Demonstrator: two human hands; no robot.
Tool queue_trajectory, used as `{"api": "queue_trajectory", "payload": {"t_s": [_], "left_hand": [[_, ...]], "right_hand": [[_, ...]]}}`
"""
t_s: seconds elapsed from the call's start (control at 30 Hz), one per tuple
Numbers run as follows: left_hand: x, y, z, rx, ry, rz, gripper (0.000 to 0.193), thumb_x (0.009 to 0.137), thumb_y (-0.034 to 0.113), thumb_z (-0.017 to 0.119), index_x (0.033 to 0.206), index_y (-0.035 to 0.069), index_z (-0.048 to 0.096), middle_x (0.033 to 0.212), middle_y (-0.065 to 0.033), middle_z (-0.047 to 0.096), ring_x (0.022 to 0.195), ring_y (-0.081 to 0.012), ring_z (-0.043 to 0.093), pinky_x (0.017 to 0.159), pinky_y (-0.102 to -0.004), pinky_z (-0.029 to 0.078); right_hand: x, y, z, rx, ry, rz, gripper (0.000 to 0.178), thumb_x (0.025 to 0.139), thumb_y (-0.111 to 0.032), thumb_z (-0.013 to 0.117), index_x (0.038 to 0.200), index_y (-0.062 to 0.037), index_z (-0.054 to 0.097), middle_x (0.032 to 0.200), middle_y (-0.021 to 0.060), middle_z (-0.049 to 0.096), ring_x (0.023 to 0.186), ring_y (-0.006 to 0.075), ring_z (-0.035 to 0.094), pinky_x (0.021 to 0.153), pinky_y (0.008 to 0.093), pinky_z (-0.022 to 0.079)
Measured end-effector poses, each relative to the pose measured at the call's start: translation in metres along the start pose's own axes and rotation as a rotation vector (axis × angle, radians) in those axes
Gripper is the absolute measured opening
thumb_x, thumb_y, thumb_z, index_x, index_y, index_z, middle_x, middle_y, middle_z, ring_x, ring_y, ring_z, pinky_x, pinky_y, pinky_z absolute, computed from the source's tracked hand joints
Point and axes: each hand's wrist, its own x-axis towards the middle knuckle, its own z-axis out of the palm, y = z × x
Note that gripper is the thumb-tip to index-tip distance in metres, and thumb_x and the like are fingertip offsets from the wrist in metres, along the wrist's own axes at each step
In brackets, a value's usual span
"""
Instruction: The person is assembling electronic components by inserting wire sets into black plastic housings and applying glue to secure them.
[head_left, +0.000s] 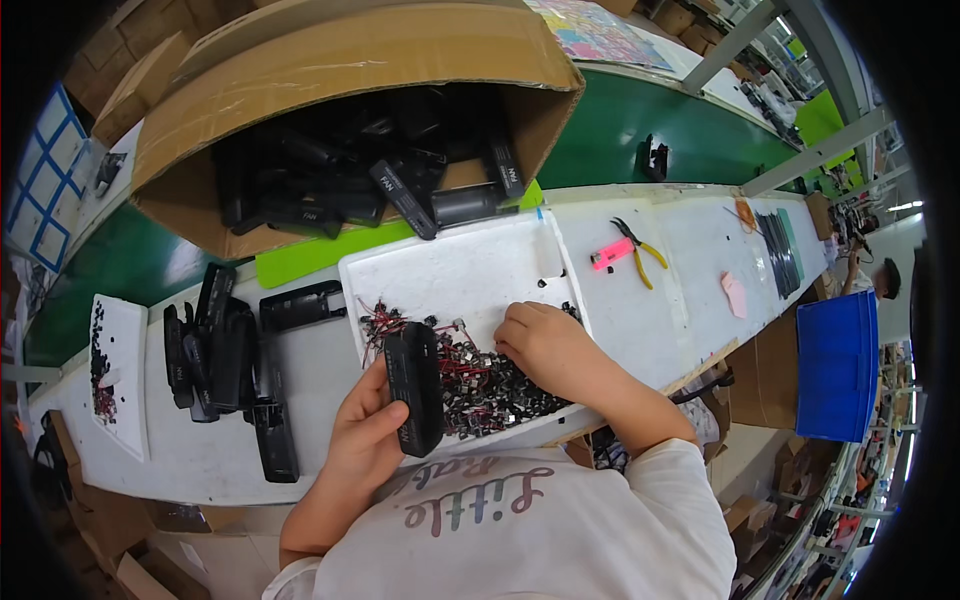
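Observation:
My left hand (pixel 362 432) is closed round a long black plastic housing (pixel 413 390), held upright over the near left edge of a white foam tray (pixel 430 262). Loose small black parts with red and black wires (pixel 490 385) cover the near half of that tray. Over the far side of this heap is my right hand (pixel 545 345), its fingers bent and pressed together. Whatever its fingertips may hold is hidden.
Beyond the tray, a cardboard box (pixel 350 85) lies open toward me, full of black housings (pixel 405 200). More housings (pixel 215 350) are piled at left, beside a small white tray (pixel 125 400). Yellow-handled pliers (pixel 643 258) and a pink object (pixel 611 253) lie right.

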Motion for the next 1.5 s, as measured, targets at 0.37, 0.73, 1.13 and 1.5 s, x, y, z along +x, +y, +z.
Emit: {"api": "queue_trajectory", "payload": {"t_s": [0.37,0.73,1.13,1.5], "left_hand": [[-0.004,-0.013,0.007,0.148,0.045,0.008,0.060,0.079,0.009,0.063,0.131,-0.001,0.034,0.128,-0.0128,0.045,0.112,-0.0214,0.050,0.094,-0.0343,0.042],[-0.006,-0.007,0.010,0.064,0.002,-0.068,0.067,0.079,0.013,0.064,0.134,-0.001,0.029,0.139,-0.0142,0.034,0.127,-0.0238,0.037,0.100,-0.0343,0.036],[-0.005,-0.006,0.011,-0.001,-0.008,-0.085,0.069,0.078,0.015,0.064,0.135,0.000,0.028,0.138,-0.0161,0.034,0.135,-0.0308,0.020,0.105,-0.0382,0.029],[-0.003,-0.025,0.008,0.336,-0.156,0.250,0.068,0.073,-0.014,0.058,0.130,0.009,0.029,0.126,-0.0091,0.037,0.116,-0.0196,0.043,0.096,-0.0339,0.038]], "right_hand": [[0.007,-0.037,-0.011,0.442,0.220,0.011,0.011,0.074,-0.001,0.065,0.083,-0.0032,0.058,0.075,0.0081,0.057,0.060,0.0235,0.057,0.052,0.0314,0.045],[0.009,-0.046,-0.011,0.432,0.299,-0.152,0.017,0.072,-0.002,0.066,0.089,-0.0019,0.061,0.077,0.0107,0.056,0.067,0.0273,0.057,0.058,0.0340,0.048],[0.011,-0.041,-0.006,0.189,0.423,-0.319,0.028,0.067,0.002,0.069,0.093,-0.0010,0.059,0.082,0.0094,0.057,0.071,0.0254,0.058,0.059,0.0335,0.047],[0.010,-0.059,-0.005,0.562,0.457,-0.198,0.022,0.068,0.003,0.069,0.088,-0.0025,0.062,0.078,0.0086,0.057,0.060,0.0175,0.056,0.048,0.0254,0.043]]}}
